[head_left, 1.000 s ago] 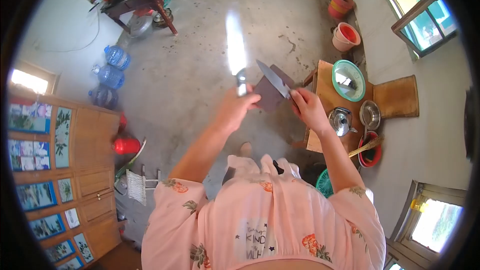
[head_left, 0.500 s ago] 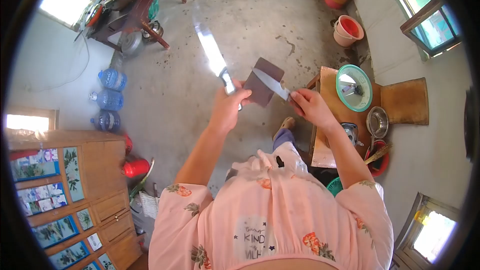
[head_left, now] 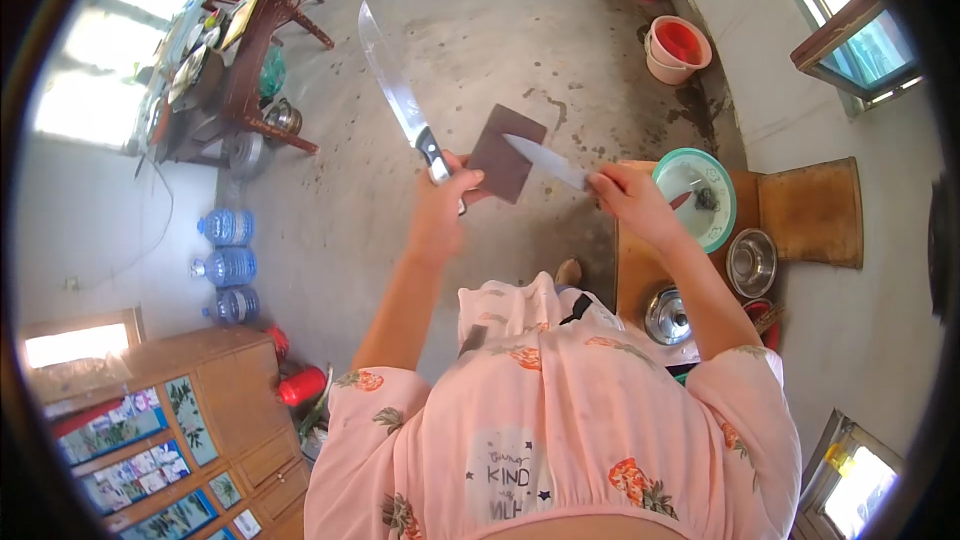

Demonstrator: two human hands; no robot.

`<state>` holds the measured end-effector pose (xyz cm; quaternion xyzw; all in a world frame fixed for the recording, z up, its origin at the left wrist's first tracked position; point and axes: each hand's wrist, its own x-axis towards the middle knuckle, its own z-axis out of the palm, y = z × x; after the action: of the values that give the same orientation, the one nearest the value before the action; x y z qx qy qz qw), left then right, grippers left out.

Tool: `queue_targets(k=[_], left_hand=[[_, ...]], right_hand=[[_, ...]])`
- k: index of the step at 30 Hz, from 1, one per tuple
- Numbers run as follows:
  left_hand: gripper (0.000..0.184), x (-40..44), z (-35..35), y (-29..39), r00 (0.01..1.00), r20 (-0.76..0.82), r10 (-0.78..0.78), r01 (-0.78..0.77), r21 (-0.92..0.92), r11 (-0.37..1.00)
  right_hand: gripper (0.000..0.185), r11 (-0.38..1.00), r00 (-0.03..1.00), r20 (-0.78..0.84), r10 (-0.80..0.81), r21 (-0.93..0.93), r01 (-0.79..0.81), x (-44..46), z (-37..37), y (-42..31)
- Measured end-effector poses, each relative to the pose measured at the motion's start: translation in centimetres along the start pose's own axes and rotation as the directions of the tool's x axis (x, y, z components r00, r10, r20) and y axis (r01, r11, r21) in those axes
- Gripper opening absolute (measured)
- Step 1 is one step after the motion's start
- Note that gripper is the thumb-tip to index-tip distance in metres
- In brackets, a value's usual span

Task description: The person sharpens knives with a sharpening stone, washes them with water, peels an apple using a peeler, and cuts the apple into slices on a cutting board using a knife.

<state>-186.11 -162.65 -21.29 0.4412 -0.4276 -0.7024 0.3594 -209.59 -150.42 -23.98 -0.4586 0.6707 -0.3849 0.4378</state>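
My left hand (head_left: 440, 205) is closed round two things. One is a large kitchen knife (head_left: 397, 95) with a black handle, its long blade pointing up and away. The other is a flat dark brown rectangular block (head_left: 500, 165), pinched under the thumb; its material I cannot tell. My right hand (head_left: 635, 202) grips a smaller knife (head_left: 545, 160) by its handle, which the fingers mostly hide. The small blade overlaps the block's right side with its tip near the middle; whether it presses on the surface is unclear.
On my right, a wooden table (head_left: 632, 285) bears a green-rimmed basin (head_left: 728, 225), a steel bowl (head_left: 752, 258) and a metal lid (head_left: 668, 315). Buckets (head_left: 678, 50) stand by the far wall. Water bottles (head_left: 228, 267), a cabinet (head_left: 240, 390) and a dark table (head_left: 245, 90) are leftward.
The view has shifted, so the room's furniture sits differently in it. Both hands have moved slightly left in the picture, keeping hold of the knives and block. The small blade still overlaps the block.
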Motion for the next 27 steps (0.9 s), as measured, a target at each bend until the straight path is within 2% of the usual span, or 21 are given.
queue_targets(k=[3, 6, 7, 9, 12, 13, 16, 19, 23, 24, 26, 27], left_hand=[[0.014, 4.0, 0.6, 0.8, 0.999, 0.029, -0.039, 0.039, -0.004, 0.999], [0.014, 7.4, 2.1, 1.7, 0.985, 0.129, -0.11, 0.109, 0.016, 0.994], [0.013, 8.9, 2.6, 1.6, 0.973, 0.194, -0.124, 0.125, 0.005, 0.992], [0.013, 11.4, 3.2, 1.3, 0.951, 0.269, -0.154, 0.157, 0.01, 0.988], [0.017, 14.2, 3.3, 3.9, 0.924, 0.338, -0.179, 0.211, -0.061, 0.976], [0.018, 15.6, 2.6, 4.2, 0.931, 0.315, -0.186, 0.213, -0.054, 0.976], [0.018, 18.2, 2.0, 4.5, 0.885, 0.393, -0.248, 0.274, -0.008, 0.962], [0.019, 19.5, 3.1, 4.2, 0.861, 0.444, -0.247, 0.243, 0.068, 0.968], [0.015, 24.3, 2.0, 3.8, 0.856, 0.465, -0.223, 0.244, 0.016, 0.97], [0.015, 25.2, 2.0, 3.6, 0.83, 0.491, -0.263, 0.313, -0.022, 0.949], [0.015, 27.0, 2.5, 3.5, 0.776, 0.54, -0.327, 0.438, -0.089, 0.894], [0.011, 28.2, 2.7, 2.9, 0.686, 0.655, -0.318, 0.555, -0.187, 0.811]], right_hand=[[0.025, 0.983, 0.955, -0.277, 0.106, 0.171, -0.06, 0.9, -1.7, 2.1], [0.025, 0.979, 0.891, -0.443, -0.098, 0.116, 0.165, 2.7, -0.2, -0.7], [0.028, 0.967, 0.844, -0.473, -0.253, -0.095, 0.237, 4.0, 0.6, -1.8], [0.036, 0.807, 0.732, -0.416, -0.539, -0.505, 0.308, 6.3, 1.7, -3.8], [0.035, 0.714, 0.735, -0.381, -0.561, -0.673, 0.195, 8.2, 2.8, -4.3], [0.036, 0.715, 0.723, -0.408, -0.557, -0.679, 0.168, 8.3, 3.0, -4.1], [0.038, 0.737, 0.709, -0.47, -0.526, -0.668, 0.105, 9.3, 3.5, -4.4], [0.039, 0.736, 0.708, -0.488, -0.51, -0.674, 0.065, 11.6, 4.1, -5.9], [0.035, 0.788, 0.71, -0.598, -0.372, -0.607, -0.099, 9.6, 4.0, -4.0], [0.032, 0.806, 0.707, -0.624, -0.332, -0.578, -0.131, 8.4, 3.6, -2.9], [0.031, 0.921, 0.668, -0.731, -0.143, -0.345, -0.181, 6.3, 3.3, -0.4], [0.027, 0.974, 0.564, -0.824, -0.054, -0.168, -0.152, 5.6, 3.4, 2.2]])
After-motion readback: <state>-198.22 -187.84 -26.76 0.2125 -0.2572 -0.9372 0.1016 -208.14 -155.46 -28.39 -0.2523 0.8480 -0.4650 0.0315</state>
